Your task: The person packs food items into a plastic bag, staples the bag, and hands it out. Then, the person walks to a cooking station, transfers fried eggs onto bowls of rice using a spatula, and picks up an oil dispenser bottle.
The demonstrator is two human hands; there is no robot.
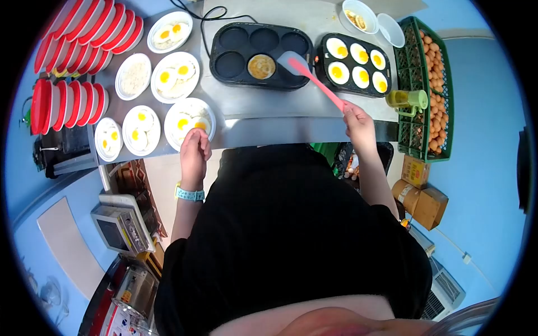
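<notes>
My right hand (358, 126) grips the handle of a pink spatula (319, 84). Its pale blade lies over the lower right cup of a black six-cup egg pan (255, 83), beside a browned round egg (261, 66) in the neighbouring cup. My left hand (195, 150), fingers loosely curled with nothing visible in them, is at the near rim of a white bowl (175, 134) holding fried eggs (183, 124); whether it touches the bowl I cannot tell. To the right, a second black pan (321, 71) has a sunny-side-up egg in every cup.
Several white bowls of rice (134, 77), most topped with eggs, stand left. Red-and-white stacked containers (73, 103) fill the far left. An oil jug (399, 99) stands by a green crate (412, 147) of brown eggs at right. A black cable (203, 39) runs behind the pan.
</notes>
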